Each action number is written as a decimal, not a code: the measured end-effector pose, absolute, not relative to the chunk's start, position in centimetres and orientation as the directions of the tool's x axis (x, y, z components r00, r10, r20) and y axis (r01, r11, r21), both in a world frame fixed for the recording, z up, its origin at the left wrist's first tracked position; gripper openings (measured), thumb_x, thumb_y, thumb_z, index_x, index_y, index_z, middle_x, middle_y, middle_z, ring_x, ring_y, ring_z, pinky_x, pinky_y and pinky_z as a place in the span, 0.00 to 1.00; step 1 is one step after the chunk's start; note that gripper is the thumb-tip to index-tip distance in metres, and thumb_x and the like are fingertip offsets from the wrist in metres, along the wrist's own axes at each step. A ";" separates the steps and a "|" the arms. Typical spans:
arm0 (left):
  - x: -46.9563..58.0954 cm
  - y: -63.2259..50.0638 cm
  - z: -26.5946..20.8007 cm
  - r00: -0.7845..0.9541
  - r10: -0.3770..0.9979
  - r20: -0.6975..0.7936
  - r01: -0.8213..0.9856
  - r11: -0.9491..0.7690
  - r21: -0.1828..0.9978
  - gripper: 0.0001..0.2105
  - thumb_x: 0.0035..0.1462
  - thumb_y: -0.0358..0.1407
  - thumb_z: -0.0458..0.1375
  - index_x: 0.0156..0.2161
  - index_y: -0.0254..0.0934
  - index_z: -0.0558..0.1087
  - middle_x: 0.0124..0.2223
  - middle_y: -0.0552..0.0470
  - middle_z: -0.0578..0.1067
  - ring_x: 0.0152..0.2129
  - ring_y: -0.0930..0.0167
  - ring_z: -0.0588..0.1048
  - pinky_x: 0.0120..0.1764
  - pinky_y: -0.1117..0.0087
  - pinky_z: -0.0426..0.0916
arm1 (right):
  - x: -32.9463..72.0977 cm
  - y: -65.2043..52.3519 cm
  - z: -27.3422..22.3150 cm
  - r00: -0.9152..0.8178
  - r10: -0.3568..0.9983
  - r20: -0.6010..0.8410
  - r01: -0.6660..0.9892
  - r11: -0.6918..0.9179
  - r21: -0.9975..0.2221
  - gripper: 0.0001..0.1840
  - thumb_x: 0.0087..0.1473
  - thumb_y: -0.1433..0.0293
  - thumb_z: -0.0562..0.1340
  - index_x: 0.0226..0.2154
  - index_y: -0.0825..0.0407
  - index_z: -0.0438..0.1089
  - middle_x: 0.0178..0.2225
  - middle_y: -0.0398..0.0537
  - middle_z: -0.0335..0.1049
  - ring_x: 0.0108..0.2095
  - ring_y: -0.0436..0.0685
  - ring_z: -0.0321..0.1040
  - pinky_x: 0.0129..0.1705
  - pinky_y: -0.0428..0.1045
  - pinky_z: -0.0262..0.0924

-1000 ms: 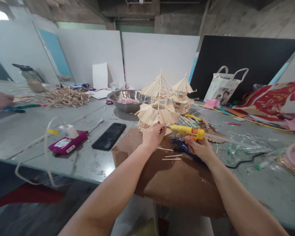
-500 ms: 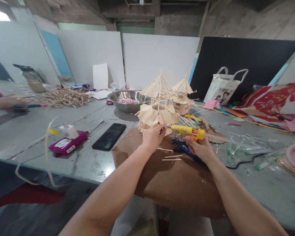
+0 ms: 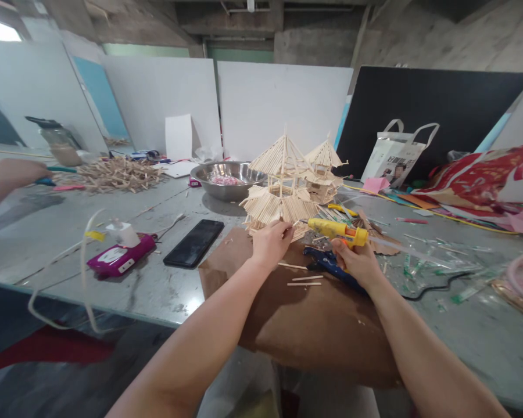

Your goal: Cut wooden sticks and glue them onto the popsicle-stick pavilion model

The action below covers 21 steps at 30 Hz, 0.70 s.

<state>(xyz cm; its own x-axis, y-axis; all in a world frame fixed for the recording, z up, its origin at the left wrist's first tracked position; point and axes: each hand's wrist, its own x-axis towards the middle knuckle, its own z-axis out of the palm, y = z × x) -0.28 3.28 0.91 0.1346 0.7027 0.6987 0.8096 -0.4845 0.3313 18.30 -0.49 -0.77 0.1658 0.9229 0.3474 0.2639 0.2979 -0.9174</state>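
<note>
My right hand (image 3: 358,260) grips a yellow hot glue gun (image 3: 337,230), a clear glue stick trailing from its rear. Its nozzle points left, close to the lower roof of a model pavilion (image 3: 283,203) built from thin wooden sticks. My left hand (image 3: 272,239) is pinched closed at the front of that lower roof; whatever its fingertips hold is hidden. Loose wooden sticks (image 3: 304,284) and a dark blue tool (image 3: 331,267) lie on a brown board (image 3: 314,331) beneath my hands. A second stick pavilion (image 3: 325,174) stands behind.
A steel bowl (image 3: 226,186), a black phone (image 3: 193,242) and a purple power strip (image 3: 122,255) with cables sit to the left. Further left, another person's hand (image 3: 20,174) is near a stick pile (image 3: 117,174). Plastic scraps (image 3: 418,264) litter the right, with a white bag (image 3: 392,157) behind.
The glue gun has shifted slightly right, its nozzle drawing back from my left fingertips. My left hand stays in place. At the far left, the other person's hand has moved slightly upward.
</note>
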 end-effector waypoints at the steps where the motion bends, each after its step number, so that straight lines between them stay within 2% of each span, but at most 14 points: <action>1: -0.3 3.3 0.9 0.127 0.706 0.697 0.806 -0.483 0.343 0.10 0.50 0.38 0.51 0.31 0.40 0.73 0.27 0.52 0.74 0.25 0.75 0.70 0.27 0.76 0.59 | 18.4 -0.4 -0.9 0.165 0.924 0.346 0.266 0.296 -0.918 0.20 0.39 0.53 0.59 0.14 0.53 0.60 0.06 0.36 0.52 0.08 0.45 0.49 0.10 0.42 0.44; 4: -0.2 3.3 1.0 0.098 0.724 0.683 0.765 -0.494 0.414 0.09 0.49 0.38 0.52 0.30 0.39 0.74 0.26 0.52 0.74 0.24 0.75 0.70 0.27 0.76 0.60 | 18.6 -0.2 -1.2 0.171 0.925 0.340 0.260 0.291 -0.921 0.20 0.39 0.54 0.59 0.15 0.53 0.60 0.07 0.36 0.53 0.08 0.45 0.50 0.10 0.42 0.45; 7: -0.2 3.0 1.5 0.046 0.764 0.644 0.655 -0.510 0.558 0.09 0.48 0.37 0.53 0.29 0.38 0.74 0.25 0.53 0.74 0.22 0.76 0.69 0.26 0.76 0.60 | 18.5 -0.2 -1.0 0.201 0.920 0.337 0.243 0.286 -0.927 0.19 0.39 0.54 0.59 0.16 0.53 0.60 0.07 0.37 0.54 0.08 0.45 0.50 0.10 0.43 0.45; 11: -0.2 2.6 2.8 -0.087 0.853 0.514 0.418 -0.437 0.796 0.08 0.44 0.38 0.55 0.26 0.36 0.74 0.20 0.55 0.71 0.18 0.77 0.67 0.23 0.76 0.60 | 18.2 -0.5 -0.5 0.239 0.927 0.291 0.201 0.246 -0.948 0.20 0.37 0.53 0.60 0.16 0.53 0.61 0.06 0.36 0.53 0.08 0.45 0.50 0.09 0.42 0.45; 14: -0.3 2.9 4.0 -0.177 0.913 0.369 0.178 -0.339 0.924 0.09 0.42 0.38 0.56 0.25 0.34 0.73 0.17 0.58 0.68 0.12 0.80 0.61 0.17 0.77 0.57 | 18.0 -0.5 -0.4 0.249 0.932 0.265 0.139 0.236 -0.962 0.20 0.36 0.53 0.60 0.17 0.54 0.61 0.07 0.36 0.54 0.08 0.44 0.50 0.09 0.42 0.45; 17: -0.5 3.6 5.3 -0.191 0.943 0.273 -0.079 -0.292 0.953 0.09 0.40 0.38 0.57 0.24 0.33 0.70 0.17 0.59 0.65 0.09 0.83 0.56 0.13 0.78 0.52 | 18.0 -0.5 -0.5 0.231 0.937 0.263 0.068 0.254 -0.965 0.19 0.35 0.54 0.62 0.20 0.54 0.61 0.10 0.36 0.57 0.08 0.43 0.50 0.09 0.41 0.45; 21: -0.8 4.3 7.0 -0.173 0.955 0.241 -0.233 -0.278 0.932 0.09 0.38 0.38 0.58 0.21 0.32 0.67 0.17 0.58 0.65 0.08 0.83 0.55 0.11 0.78 0.47 | 17.8 -0.8 -0.4 0.218 0.941 0.257 0.044 0.254 -0.966 0.20 0.35 0.53 0.61 0.19 0.53 0.60 0.09 0.34 0.54 0.08 0.43 0.49 0.09 0.40 0.43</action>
